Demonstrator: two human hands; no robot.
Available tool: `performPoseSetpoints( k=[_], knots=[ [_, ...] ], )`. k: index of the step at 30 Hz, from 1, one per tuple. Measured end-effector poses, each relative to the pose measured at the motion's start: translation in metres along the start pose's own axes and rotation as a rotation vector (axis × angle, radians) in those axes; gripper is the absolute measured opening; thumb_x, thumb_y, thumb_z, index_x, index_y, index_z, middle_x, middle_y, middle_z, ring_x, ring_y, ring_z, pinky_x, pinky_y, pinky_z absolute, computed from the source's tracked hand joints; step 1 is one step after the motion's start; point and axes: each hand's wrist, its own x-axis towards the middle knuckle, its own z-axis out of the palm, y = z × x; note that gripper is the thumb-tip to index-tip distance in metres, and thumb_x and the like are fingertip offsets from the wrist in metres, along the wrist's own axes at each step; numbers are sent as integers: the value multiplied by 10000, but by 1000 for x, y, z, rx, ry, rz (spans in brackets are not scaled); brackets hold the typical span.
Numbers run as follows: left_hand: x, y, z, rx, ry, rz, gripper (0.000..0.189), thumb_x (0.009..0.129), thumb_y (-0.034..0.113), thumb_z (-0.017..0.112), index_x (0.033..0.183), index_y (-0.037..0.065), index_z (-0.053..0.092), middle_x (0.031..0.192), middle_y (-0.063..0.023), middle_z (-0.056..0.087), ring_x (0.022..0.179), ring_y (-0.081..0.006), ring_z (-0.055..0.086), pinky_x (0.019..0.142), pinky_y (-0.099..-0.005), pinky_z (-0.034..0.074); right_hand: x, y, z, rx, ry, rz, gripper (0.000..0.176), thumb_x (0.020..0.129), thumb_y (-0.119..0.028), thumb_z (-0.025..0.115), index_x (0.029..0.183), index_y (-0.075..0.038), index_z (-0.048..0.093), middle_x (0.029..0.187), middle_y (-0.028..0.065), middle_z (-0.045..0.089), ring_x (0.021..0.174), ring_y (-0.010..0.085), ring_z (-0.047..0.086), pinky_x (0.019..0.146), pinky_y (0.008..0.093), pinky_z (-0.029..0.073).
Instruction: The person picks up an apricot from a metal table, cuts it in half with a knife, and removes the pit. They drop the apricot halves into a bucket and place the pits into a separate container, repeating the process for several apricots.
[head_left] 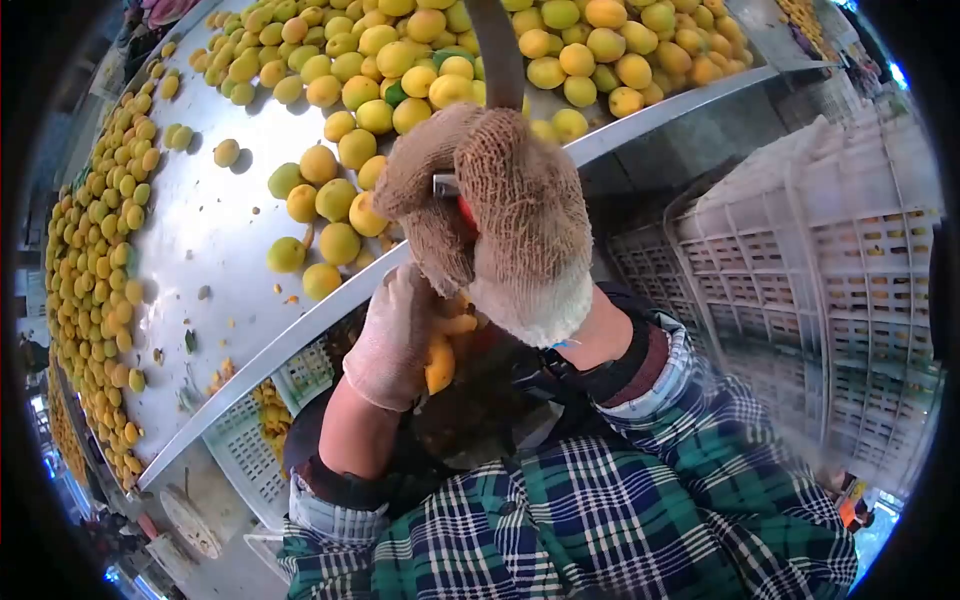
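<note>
My right hand (520, 220), in a knit glove browned over the fingers, is closed around a small tool (466, 214) with a red part and a short metal end. It is held over the near rim of the metal table. Just below and to the left is my left hand (388, 345), in a paler glove. Its fingers are hidden behind the right hand, so I cannot tell whether they grip anything. Orange apricot pieces (438, 365) show right beside its palm. Whole yellow-green apricots (335, 200) lie on the table just beyond both hands.
More apricots (410, 60) are heaped across the back of the metal table (200, 290), with a long band along its left side. A dark curved bar (495, 50) extends beyond my right hand. White plastic crates (760, 240) stand at the right; another crate (245, 450) is under the table's edge.
</note>
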Motion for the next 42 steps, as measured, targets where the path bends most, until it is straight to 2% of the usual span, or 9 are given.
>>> performPoseSetpoints(
  k=[5,6,8,17,24,28,30,35,42],
  knots=[
    [1,1,9,-514,-47,-348,300,948,236,392,985,26,604,839,-79,613,771,-189,612,673,-345,505,10,9,0,-564,340,-275,281,995,-357,426,936,-105,536,728,4,501,537,105,476,463,238,395],
    [3,16,17,-747,45,-352,289,951,226,380,999,33,589,849,-77,604,754,-192,609,664,-341,506,15,8,5,-477,397,-236,302,997,-372,420,908,-112,544,692,-5,496,495,98,470,430,233,388],
    [-4,32,2,-481,-71,-326,277,961,215,366,1023,25,558,856,-101,592,755,-219,615,664,-368,516,16,-12,4,859,206,460,415,1016,-470,349,813,-143,503,548,-52,376,392,85,366,350,246,316],
    [-4,16,-3,-488,-248,45,397,906,119,539,1289,43,465,1055,-116,584,877,-187,608,704,-303,536,28,13,-4,1172,4,448,423,1022,-428,361,957,-70,578,583,-22,415,328,68,265,256,222,231],
    [14,-22,-5,-462,27,105,399,996,393,410,1118,31,520,964,-64,576,817,-161,584,657,-311,490,35,44,-16,1175,-45,329,415,1013,-419,405,953,-46,579,610,-37,413,368,59,267,303,242,180],
    [30,-32,-13,-518,393,106,458,1021,404,370,1098,-9,553,882,-42,565,740,-152,540,677,-289,458,35,16,-8,641,241,533,276,996,-338,464,959,-97,592,595,-35,408,407,63,314,351,235,229],
    [34,-40,-16,-361,558,271,448,1020,371,394,1126,-34,555,885,-71,590,761,-185,554,705,-311,461,25,45,2,-147,65,-39,233,975,-282,486,1014,-84,602,635,-27,461,467,68,387,410,221,301],
    [28,-43,-19,188,792,421,362,1014,266,444,1140,-56,548,951,-170,642,873,-265,609,788,-350,475,10,62,39,-160,-134,333,268,868,-136,612,1112,-30,584,935,27,613,786,104,569,689,243,470],
    [18,-20,-24,-208,649,393,351,1022,241,426,1170,-57,536,1050,-178,624,958,-247,597,861,-317,462,5,37,53,50,-15,508,242,868,-142,601,1078,-28,567,884,19,604,737,81,550,631,216,439]
  ],
)
